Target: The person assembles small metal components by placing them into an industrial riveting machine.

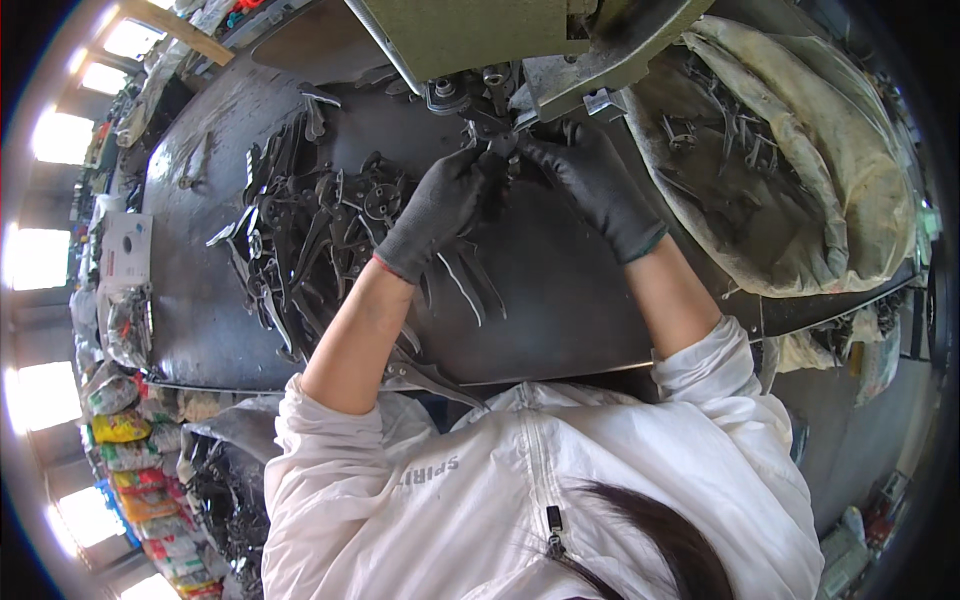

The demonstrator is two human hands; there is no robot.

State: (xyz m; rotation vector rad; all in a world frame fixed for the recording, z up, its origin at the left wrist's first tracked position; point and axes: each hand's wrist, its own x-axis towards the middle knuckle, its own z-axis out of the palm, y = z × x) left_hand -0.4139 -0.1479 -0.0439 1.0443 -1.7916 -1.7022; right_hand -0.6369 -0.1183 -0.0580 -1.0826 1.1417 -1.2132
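Both my hands wear dark gloves and meet under the head of a green-grey machine (480,40). My left hand (435,210) is closed on a small grey metal tool part (503,145), which looks like a piece of pliers. From the right, my right hand (598,185) reaches to the same part, its fingers bent in and pinching near it; the fingertips are partly hidden. Two curved metal handles (462,285) show below my left hand; I cannot tell whether they join the held part. Beside my left wrist lies a heap of dark metal plier parts (300,230).
An open cloth sack (860,190) holding more metal parts lies at the right on the dark metal table (560,310). A loose handle (435,380) pokes over the near edge. A white box (126,248) stands at the left, with colourful bags (150,480) piled below.
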